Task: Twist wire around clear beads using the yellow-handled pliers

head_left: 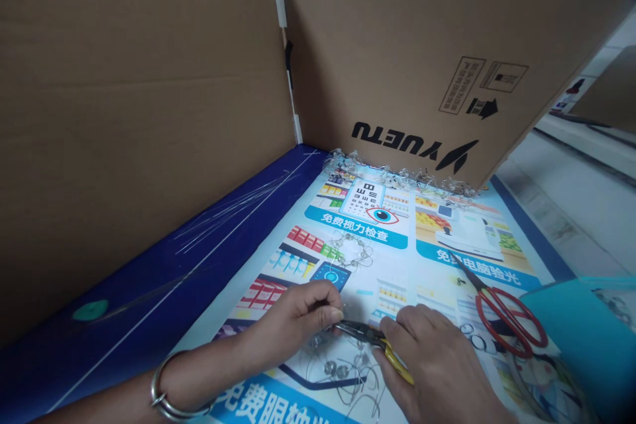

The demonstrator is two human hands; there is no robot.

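In the head view, my right hand (432, 351) is closed round the yellow handles of a pair of needle-nose pliers (360, 331). The dark jaws point left and reach the fingertips of my left hand (308, 311). Thumb and forefinger of that left hand are pinched together on thin wire, whose end is too fine to follow. Below both hands lies a loose tangle of silvery wire with clear beads (342, 370). Farther back, a ring of beaded wire (352, 250) rests on the printed poster (411, 278). A metal bangle (158, 387) circles my left wrist.
Red-handled scissors (511, 321) lie right of my right hand, beside a teal container (571, 318). Several beaded wire pieces (407, 179) line the foot of the cardboard wall (397, 46). Straight wires (233, 209) and a green piece (90, 310) lie on the blue strip at left.
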